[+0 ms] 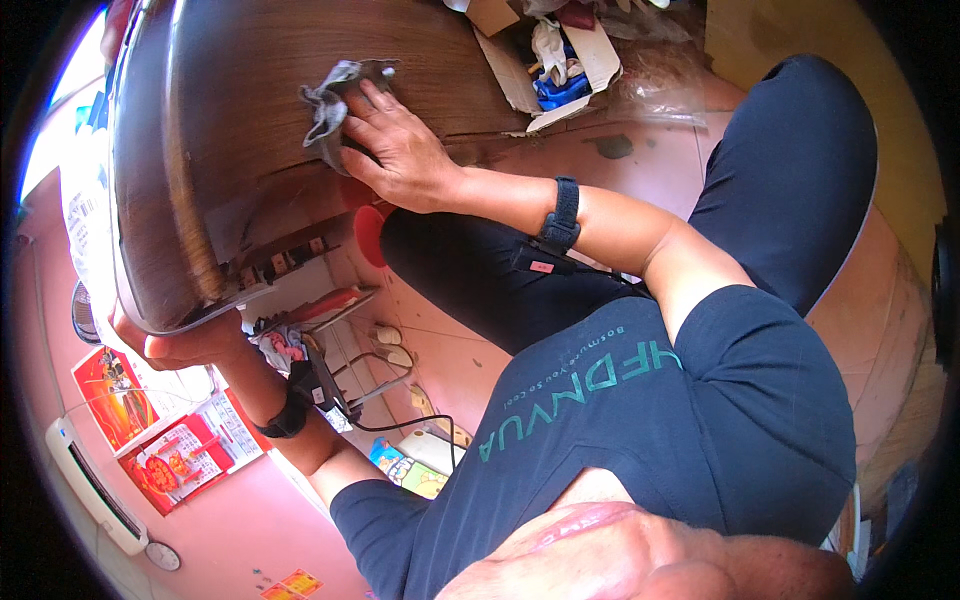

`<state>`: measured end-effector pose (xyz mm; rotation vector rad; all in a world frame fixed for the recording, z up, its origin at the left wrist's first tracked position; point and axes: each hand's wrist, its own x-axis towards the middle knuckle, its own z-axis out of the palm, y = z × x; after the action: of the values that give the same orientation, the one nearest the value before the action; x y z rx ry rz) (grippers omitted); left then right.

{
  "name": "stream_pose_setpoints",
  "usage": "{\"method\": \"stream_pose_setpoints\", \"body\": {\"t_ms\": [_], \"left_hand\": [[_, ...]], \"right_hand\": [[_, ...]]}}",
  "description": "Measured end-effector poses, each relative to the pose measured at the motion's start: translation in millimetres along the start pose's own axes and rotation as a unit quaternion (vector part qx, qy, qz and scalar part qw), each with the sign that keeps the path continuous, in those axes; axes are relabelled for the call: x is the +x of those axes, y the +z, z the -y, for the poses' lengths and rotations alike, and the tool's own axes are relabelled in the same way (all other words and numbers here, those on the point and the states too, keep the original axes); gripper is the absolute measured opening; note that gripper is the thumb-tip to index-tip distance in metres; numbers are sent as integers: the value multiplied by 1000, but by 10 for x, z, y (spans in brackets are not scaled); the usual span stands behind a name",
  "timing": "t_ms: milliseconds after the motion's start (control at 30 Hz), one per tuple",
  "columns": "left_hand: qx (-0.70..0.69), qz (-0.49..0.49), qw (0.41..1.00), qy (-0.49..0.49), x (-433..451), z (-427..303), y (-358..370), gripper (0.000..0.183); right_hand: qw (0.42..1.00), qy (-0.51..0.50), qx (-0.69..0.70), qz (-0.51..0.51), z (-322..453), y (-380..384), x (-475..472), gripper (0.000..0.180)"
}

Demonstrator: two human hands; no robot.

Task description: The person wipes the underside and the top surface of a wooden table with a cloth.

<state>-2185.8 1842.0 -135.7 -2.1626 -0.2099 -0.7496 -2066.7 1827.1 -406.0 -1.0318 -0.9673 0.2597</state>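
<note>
My right hand (pixel 405 154) presses a crumpled grey cloth (pixel 330 112) against a dark brown wood-grain furniture panel (pixel 270 82). The fingers lie spread over the cloth, which bunches up beyond their tips. At the panel's lower left corner, my left hand (pixel 191 341) grips the glossy rounded edge, and part of that hand is hidden behind the edge. Each forearm wears a black strap with a small device; a black cable (pixel 420 424) runs by the left arm.
An opened cardboard box (pixel 506 67) holds a blue item and white cloth or gloves. Clear plastic wrapping (pixel 660 82) lies beside it on pink floor tiles. A metal rack (pixel 360 322) with slippers stands below the panel. The pink wall carries red calendars (pixel 176 465) and an air conditioner (pixel 97 487).
</note>
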Motion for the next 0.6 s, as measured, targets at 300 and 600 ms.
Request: {"method": "stream_pose_setpoints", "body": {"t_ms": [300,600], "left_hand": [[-14,-58,998,-21,135,-175,82,51],[16,-54,998,-8,182,-298,25,56]], "right_hand": [[994,79,-3,-78,-832,-30,-323,31],[997,16,49,-59,-8,28,-141,45]]}}
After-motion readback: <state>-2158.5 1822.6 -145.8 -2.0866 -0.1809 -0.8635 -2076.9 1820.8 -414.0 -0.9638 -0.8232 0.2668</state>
